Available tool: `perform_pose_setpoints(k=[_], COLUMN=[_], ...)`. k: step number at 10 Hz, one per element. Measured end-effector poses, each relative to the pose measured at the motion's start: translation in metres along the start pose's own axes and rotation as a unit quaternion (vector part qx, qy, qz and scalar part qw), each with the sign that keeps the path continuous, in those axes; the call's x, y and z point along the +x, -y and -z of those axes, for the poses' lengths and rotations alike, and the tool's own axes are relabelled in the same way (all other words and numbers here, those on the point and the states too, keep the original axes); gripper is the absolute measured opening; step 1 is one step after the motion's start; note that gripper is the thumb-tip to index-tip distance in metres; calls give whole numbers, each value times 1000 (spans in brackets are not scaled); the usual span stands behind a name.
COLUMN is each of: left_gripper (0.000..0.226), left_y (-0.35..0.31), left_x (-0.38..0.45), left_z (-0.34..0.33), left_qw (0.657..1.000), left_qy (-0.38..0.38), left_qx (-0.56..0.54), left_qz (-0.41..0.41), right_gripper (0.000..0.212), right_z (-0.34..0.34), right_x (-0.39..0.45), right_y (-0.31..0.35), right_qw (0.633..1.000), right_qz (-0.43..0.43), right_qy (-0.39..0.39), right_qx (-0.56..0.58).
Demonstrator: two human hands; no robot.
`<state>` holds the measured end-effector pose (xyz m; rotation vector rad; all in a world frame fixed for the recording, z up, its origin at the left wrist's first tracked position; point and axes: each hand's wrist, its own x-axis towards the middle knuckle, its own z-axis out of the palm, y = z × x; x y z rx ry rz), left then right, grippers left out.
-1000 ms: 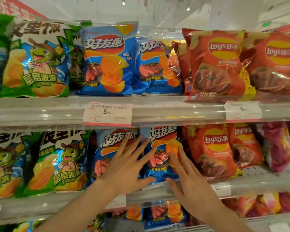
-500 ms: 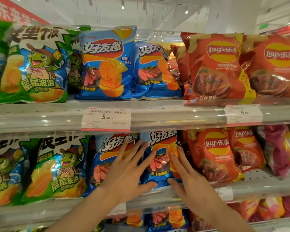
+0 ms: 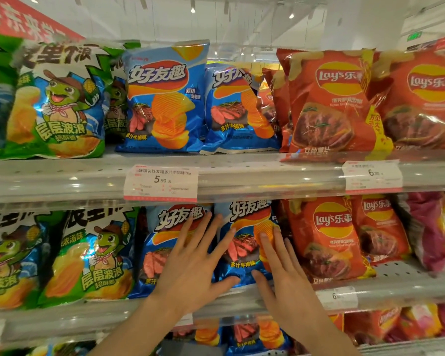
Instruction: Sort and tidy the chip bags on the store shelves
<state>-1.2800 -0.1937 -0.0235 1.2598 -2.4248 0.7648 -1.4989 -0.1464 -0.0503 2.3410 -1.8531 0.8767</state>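
Fingers of left hand and right hand spread wide, flat against two blue chip bags at middle shelf front edge, gripping nothing; bags likely light, puffy, crushable, slick — best held by side seams.

Bright ceiling spotlights; foil glare; edges warped, soft.

Our left hand is flat, fingers spread wide, thumb out to the right. Right hand is flat too, fingers together, angled up-left. Both forearms rise from below; thumbs nearly meet.
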Motion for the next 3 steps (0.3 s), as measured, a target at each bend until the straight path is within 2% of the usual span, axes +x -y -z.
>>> perform_pose_setpoints(k=[1,3], left_gripper=[91,81], left_y=[-8,-24], left_x=[-3,-17], left_z=[5,23], left_qw=[999,984], left_qy=[-2,-40], left_qx=[-12,-48], left_qz=[45,169], right_gripper=[75,78], right_z=[0,2], right_x=[1,5], right_y=[-1,9], right_qw=[1000,995], right_qz=[-3,-15], right_qy=[-12,-97], right_qx=[-10,-26])
